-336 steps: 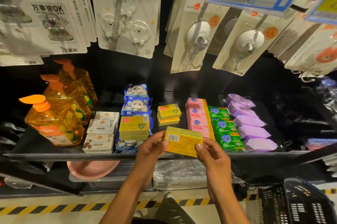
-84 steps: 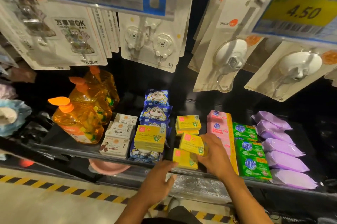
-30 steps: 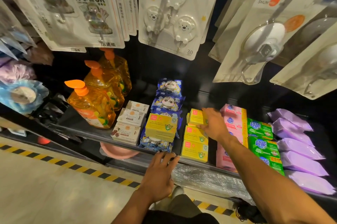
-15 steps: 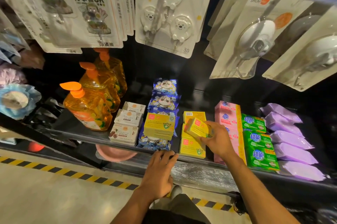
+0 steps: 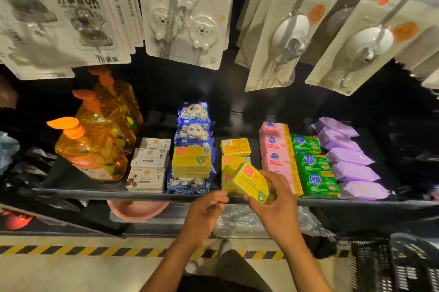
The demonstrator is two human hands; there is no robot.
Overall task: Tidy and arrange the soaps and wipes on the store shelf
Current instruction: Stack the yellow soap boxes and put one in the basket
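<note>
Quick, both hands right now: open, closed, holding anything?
Left hand: open, fingers loosely curled, holding nothing.
Right hand: closed around a tilted yellow soap box.

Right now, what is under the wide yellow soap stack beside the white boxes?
The yellow soap stack rests on blue panda wipe packs; only their front edge shows. How many it covers is hidden.

Three bottles (image 5: 95, 149), five purple packs (image 5: 354, 171)
</note>
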